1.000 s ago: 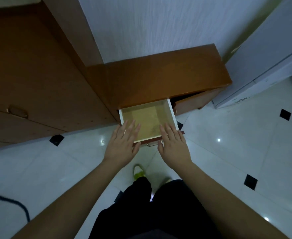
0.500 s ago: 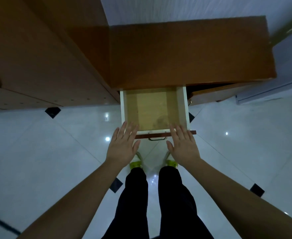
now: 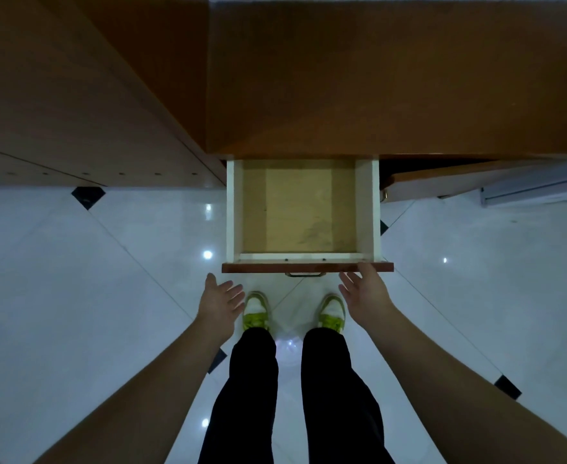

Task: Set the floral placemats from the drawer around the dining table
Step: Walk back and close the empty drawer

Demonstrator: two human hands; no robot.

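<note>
I see black trousers [image 3: 295, 396] and green shoes [image 3: 256, 312] nearest. My left hand [image 3: 220, 303] hangs free, fingers straight and apart. My right hand [image 3: 364, 294], fingers apart, touches the front edge of the pulled-out drawer [image 3: 235, 209]. Beyond is the brown cabinet [image 3: 375, 78].

Dim, bluish cast. Point glare on floor [image 3: 141, 262] left of drawer [image 3: 300, 212]; wide-angle bowing at edges; focus sharp.

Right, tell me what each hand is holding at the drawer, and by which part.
Nothing is held. The left hand is open and clear of the drawer. The right hand is open too, fingertips at the right end of the drawer front, not gripping.
</note>
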